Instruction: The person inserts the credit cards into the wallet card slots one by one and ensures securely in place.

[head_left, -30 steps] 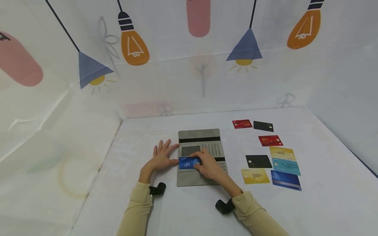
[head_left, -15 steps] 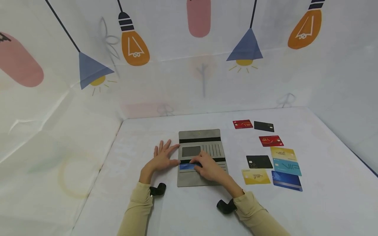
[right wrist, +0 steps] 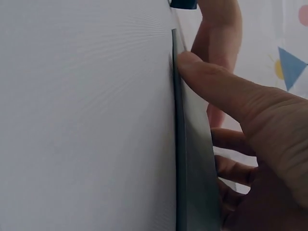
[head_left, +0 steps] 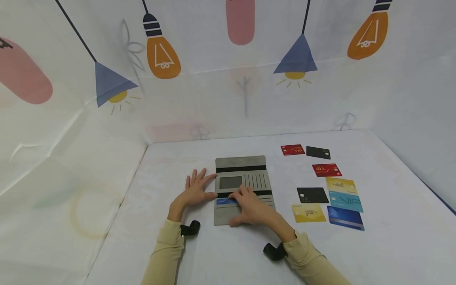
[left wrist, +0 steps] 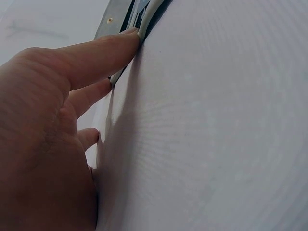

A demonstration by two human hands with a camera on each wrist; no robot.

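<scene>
A grey bifold card wallet (head_left: 228, 162) lies spread flat on the white table, with dark stripes, slots and a window pocket. The top strip of a blue card (head_left: 223, 201) shows from a slot in its nearer half. My left hand (head_left: 195, 193) has its fingers spread, thumb and index fingertip touching the wallet's left edge. In the left wrist view the thumb (left wrist: 106, 55) presses on that edge. My right hand (head_left: 254, 208) rests over the nearer half, fingertips by the blue card. Its thumb (right wrist: 211, 79) touches the wallet's near edge in the right wrist view.
Right of the wallet lie several loose cards: red (head_left: 293, 149), black (head_left: 312, 195), yellow (head_left: 308, 213), teal (head_left: 344, 202) and blue (head_left: 345, 217). Some touch or overlap each other. A patterned white sheet (head_left: 213, 99) rises behind the table.
The blue card has slid down into its slot, leaving only a strip visible. The right hand let go of it, and its thumb moved to the wallet's near edge. The left hand stayed put.
</scene>
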